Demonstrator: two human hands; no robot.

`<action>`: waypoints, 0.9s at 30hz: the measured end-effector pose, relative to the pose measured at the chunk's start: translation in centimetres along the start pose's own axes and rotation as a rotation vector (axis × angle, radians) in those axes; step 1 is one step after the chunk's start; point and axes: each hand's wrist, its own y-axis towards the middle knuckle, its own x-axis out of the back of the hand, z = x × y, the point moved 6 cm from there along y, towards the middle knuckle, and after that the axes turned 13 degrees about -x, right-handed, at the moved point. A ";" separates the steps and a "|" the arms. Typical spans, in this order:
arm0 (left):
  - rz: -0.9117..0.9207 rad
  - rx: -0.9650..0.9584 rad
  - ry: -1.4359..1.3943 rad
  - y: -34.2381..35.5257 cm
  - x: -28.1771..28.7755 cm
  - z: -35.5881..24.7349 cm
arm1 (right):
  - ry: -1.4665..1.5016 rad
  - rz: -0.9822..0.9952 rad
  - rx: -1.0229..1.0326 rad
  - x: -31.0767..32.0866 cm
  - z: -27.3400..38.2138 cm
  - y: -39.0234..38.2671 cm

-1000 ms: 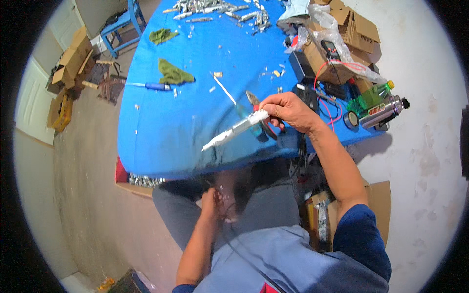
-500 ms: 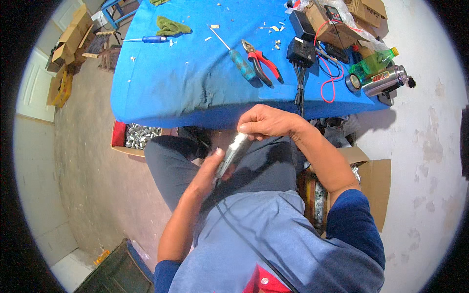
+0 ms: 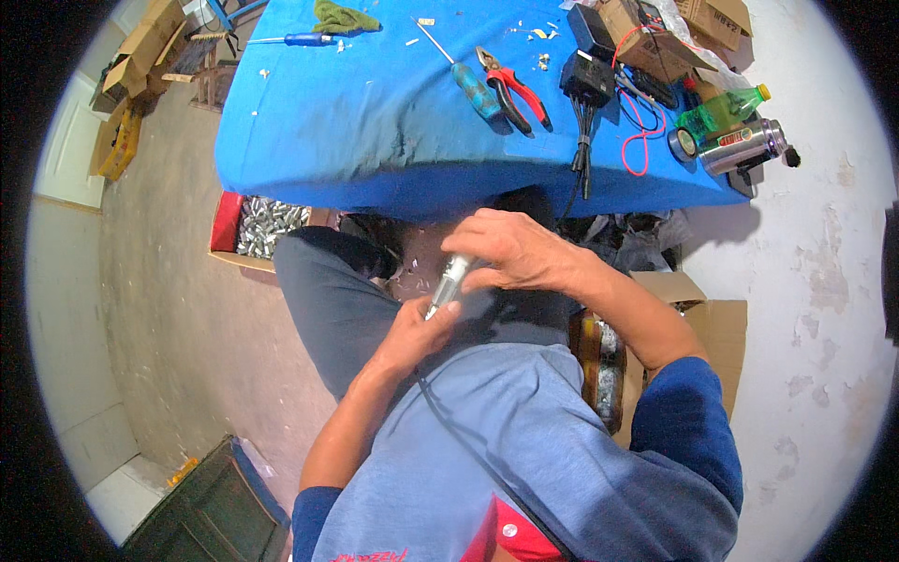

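Pale slim piece (image 3: 452, 279), one: above the lap (image 3: 529, 318), both ends hidden. Left hand (image 3: 419, 334), one: clamped round its lower end. Right hand (image 3: 506, 248), one: closed on its upper end, fingertips partly hidden. Screwdrivers (image 3: 476, 92), two.

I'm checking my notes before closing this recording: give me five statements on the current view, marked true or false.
1. The left hand grips the silvery piece at its lower end, with the right hand at the upper end. True.
2. The pliers have yellow handles. False: they are red and black.
3. The green bottle is beside the metal flask. True.
4. The green cloth covers the flask. False: it lies by a blue-handled screwdriver.
5. Small metallic pieces fill a box left of the knees. True.
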 end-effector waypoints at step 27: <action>0.069 -0.184 0.418 -5.8 -3.0 0.1 | -0.345 0.241 0.086 -3.2 5.8 -4.4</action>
